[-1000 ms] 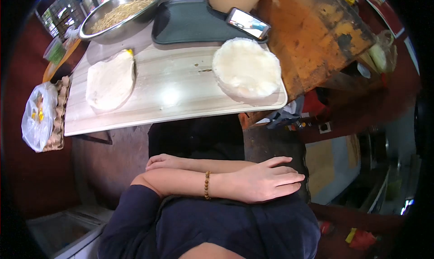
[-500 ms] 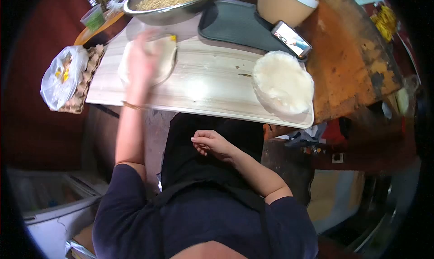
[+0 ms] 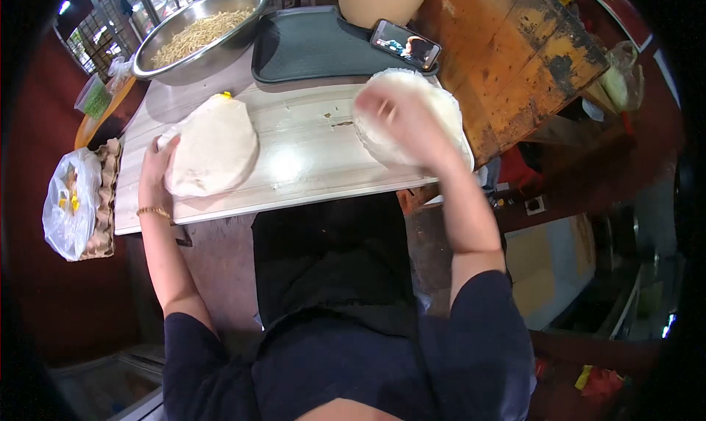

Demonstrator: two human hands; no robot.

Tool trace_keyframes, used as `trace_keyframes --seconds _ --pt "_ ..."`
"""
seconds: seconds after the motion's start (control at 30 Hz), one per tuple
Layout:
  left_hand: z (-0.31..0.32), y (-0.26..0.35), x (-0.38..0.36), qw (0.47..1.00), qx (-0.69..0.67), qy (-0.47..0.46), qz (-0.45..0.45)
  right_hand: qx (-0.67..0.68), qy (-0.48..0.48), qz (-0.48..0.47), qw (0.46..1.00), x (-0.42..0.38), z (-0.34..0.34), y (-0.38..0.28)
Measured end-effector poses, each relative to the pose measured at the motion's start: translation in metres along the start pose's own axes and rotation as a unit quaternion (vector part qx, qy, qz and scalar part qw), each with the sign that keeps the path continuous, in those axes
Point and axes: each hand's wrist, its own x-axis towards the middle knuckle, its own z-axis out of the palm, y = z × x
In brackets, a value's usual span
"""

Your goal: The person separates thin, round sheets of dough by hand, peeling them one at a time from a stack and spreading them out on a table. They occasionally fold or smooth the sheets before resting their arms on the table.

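now | left hand [image 3: 157, 160] touching pale sheet [image 3: 215, 147] | right hand [image 3: 397, 116] from lap [image 3: 331, 255] to over white disc [image 3: 444, 106] | i can't tell either grip

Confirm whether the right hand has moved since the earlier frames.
Yes: forward and to the right. Against the tabletop, the right hand was short of the near edge; now it is over the white round stack.

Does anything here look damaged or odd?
Yes. The brown wood on the right has blackened, worn-looking patches, and the pale tabletop has small dark marks, perhaps chips, in front of the tray. I see no clear spill.
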Motion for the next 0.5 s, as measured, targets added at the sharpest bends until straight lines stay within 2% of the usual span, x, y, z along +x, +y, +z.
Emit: trace_keyframes --seconds 0.03,0.07,0.13,0.2,0.23,0.27,0.33,0.37,0.43,0.5 --pt "0.008 -0.002 -0.004 0.998 -0.031 -0.041 0.028 -0.086 0.046 0.030 0.995 0.027 -0.018 0.024" --pt "0.016 -0.003 -0.010 0.993 -0.064 -0.081 0.057 -0.246 0.097 0.004 0.964 0.050 -0.031 0.060" --pt "0.033 -0.004 -0.018 0.992 0.026 -0.049 0.112 -0.389 0.105 0.094 0.910 0.078 -0.047 0.119" --pt "0.042 -0.033 -0.005 0.967 0.140 0.000 0.213 -0.436 0.079 0.126 0.887 0.085 -0.055 0.160" --pt "0.049 -0.017 -0.022 0.960 0.194 0.021 0.200 -0.478 0.050 0.158 0.863 0.085 -0.058 0.167" --pt "0.052 0.002 -0.037 0.960 0.192 0.020 0.201 -0.479 0.051 0.159 0.861 0.085 -0.060 0.174" --pt "0.054 0.026 -0.055 0.960 0.265 0.021 0.085 -0.478 0.020 0.202 0.854 0.084 -0.062 0.179" --pt "0.055 0.018 -0.051 0.961 0.264 0.018 0.084 -0.479 0.018 0.203 0.854 0.084 -0.062 0.181" --pt "0.057 0.003 -0.044 0.962 0.187 0.060 0.191 -0.480 0.004 0.200 0.854 0.082 -0.059 0.184" --pt "0.057 0.000 -0.044 0.965 0.191 0.063 0.170 -0.481 0.000 0.204 0.852 0.081 -0.059 0.186"
